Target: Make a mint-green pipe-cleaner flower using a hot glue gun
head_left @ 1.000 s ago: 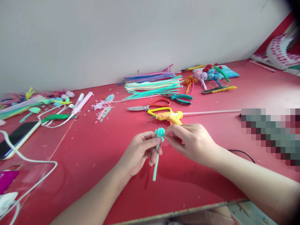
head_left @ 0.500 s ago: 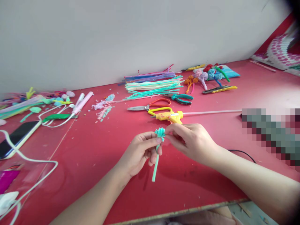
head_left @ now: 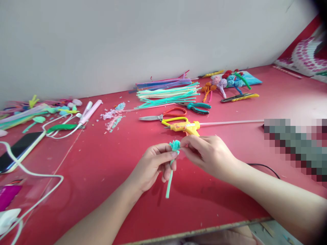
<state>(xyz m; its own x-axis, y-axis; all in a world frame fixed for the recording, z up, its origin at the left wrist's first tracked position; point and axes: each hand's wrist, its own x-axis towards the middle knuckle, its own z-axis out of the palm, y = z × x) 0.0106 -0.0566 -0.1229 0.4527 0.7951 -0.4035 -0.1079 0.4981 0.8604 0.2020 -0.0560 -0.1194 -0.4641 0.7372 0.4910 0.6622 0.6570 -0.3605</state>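
Note:
A mint-green pipe-cleaner flower (head_left: 175, 145) with a ruffled head and a straight stem is held over the red table. My left hand (head_left: 157, 163) pinches it just under the head, and the stem hangs down past the fingers. At the right edge of the head, my right hand (head_left: 206, 151) has thumb and forefinger pressed together on a petal tip; exactly what lies between them is too small to see. Just beyond the hands lies a yellow glue gun (head_left: 185, 127) with a long clear glue stick, next to scissors (head_left: 162, 117) with red and yellow handles.
Teal pliers (head_left: 196, 107) and bundled pipe cleaners (head_left: 166, 92) lie farther back. Finished flowers (head_left: 224, 81) and a yellow box cutter (head_left: 240, 97) sit back right. On the left are a phone (head_left: 21, 149), a white cable (head_left: 43, 175), a pink curling-iron-like tool (head_left: 90, 112) and fluff scraps (head_left: 113, 117).
The flower head looks slightly turned between my fingers. Both hands keep nearly the same place and grip.

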